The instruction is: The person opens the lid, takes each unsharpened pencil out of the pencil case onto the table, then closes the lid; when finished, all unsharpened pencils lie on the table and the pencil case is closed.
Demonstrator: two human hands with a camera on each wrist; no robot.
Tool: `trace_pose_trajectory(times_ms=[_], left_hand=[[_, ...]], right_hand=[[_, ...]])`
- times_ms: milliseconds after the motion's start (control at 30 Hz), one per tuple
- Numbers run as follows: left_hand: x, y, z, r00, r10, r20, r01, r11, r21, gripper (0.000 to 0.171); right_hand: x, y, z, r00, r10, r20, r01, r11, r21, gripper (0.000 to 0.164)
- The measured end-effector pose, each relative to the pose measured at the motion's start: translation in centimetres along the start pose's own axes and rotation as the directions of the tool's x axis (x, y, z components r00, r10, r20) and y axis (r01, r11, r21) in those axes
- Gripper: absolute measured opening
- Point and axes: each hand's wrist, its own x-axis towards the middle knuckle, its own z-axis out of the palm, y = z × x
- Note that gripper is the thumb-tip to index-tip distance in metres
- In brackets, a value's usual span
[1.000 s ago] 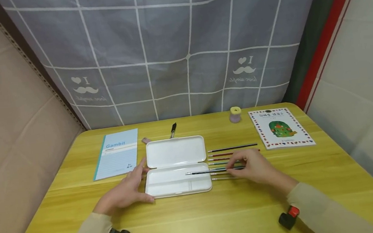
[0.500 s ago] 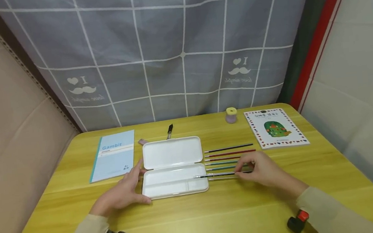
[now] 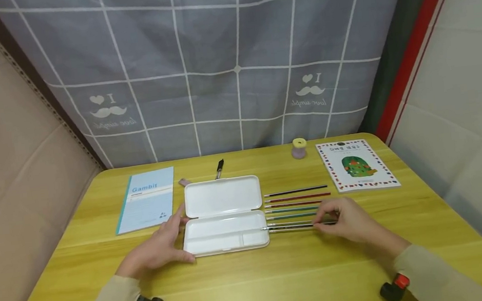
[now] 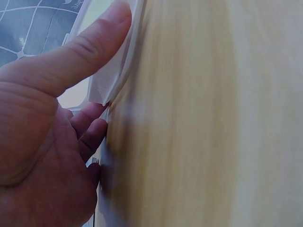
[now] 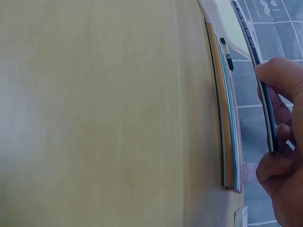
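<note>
An open white pencil case [image 3: 215, 244] lies in the middle of the table, lid tilted back. My left hand [image 3: 160, 247] holds its left end. In the left wrist view the thumb [image 4: 94, 47] lies along the case's front rim and the fingers [image 4: 92, 135] bend at its side. Thumb and fingertips of my right hand [image 3: 347, 218] pinch a dark striped pencil [image 5: 251, 45] near one end. Its other end reaches the case's right edge. Beneath and behind it several pencils [image 3: 297, 197] lie side by side, black, red and green among them; the hand covers some of their ends.
A blue notebook [image 3: 145, 199] lies on the left, and a white booklet [image 3: 358, 165] at the back right. Behind the case are a black pen [image 3: 220, 167] and a small pinkish block [image 3: 184, 182]. A yellow-and-purple spool [image 3: 298, 149] stands near the rear edge.
My right hand has moved to the right and nearer the table's front with the pencil, drawing its end from over the case to the case's edge. The left hand stays on the case.
</note>
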Motion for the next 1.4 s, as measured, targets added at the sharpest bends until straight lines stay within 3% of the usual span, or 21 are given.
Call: trace_pose_trajectory(times_ms=[400,833,1200,1400], left_hand=[[0.0,0.1,0.0,1.000,0.017,0.000,-0.017,1.000,-0.006,0.141],[0.1,0.1,0.0,1.000,0.005,0.004,-0.005,1.000,-0.009,0.141],[0.0,0.0,0.0,1.000,0.005,0.004,-0.005,1.000,-0.007,0.141],[0.0,0.2,-0.1,1.000,0.000,0.002,0.000,1.000,-0.006,0.140]], right_hand=[[-0.8,1.3,-0.8,0.999,-0.019,0.026,0.019,1.000,-0.001,0.024],[-2.0,1.4,-0.7,0.997,0.059,0.054,-0.061,0.997,0.045,0.018],[-2.2,1.7,-0.4,0.994,0.048,0.102,-0.056,0.995,0.078,0.021],[-2.1,1.8,-0.3,0.994,0.031,0.101,-0.035,0.999,0.037,0.018]])
